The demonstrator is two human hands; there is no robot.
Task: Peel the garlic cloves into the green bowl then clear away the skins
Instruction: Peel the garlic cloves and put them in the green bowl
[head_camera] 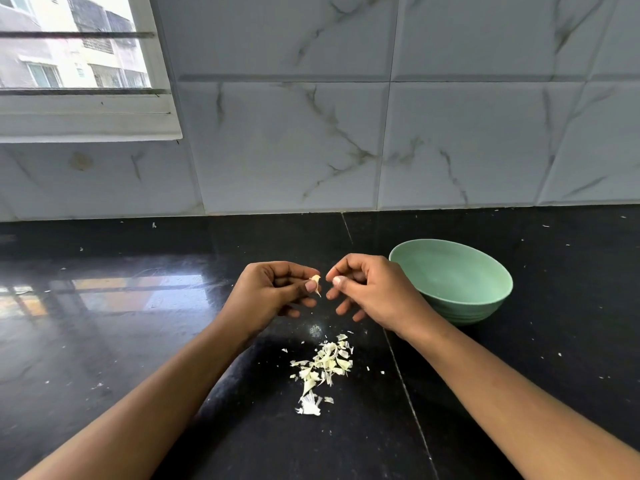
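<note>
My left hand point(273, 292) pinches a small garlic clove point(316, 280) between thumb and fingers, a strip of skin hanging from it. My right hand point(367, 289) hovers just to its right, thumb and forefinger nearly together a short gap from the clove; whether a skin scrap is in them is too small to tell. Behind the right hand stands the green bowl point(485, 299), the visible part of its inside bare. Below the hands a pile of pale garlic skins point(325, 367) lies on the black counter point(138, 341).
A marble-tiled wall point(381, 133) rises behind the counter, with a window point(76, 64) at upper left. Tiny skin flecks are scattered across the counter, some near the right edge point(559, 355). A seam in the counter runs under my right forearm.
</note>
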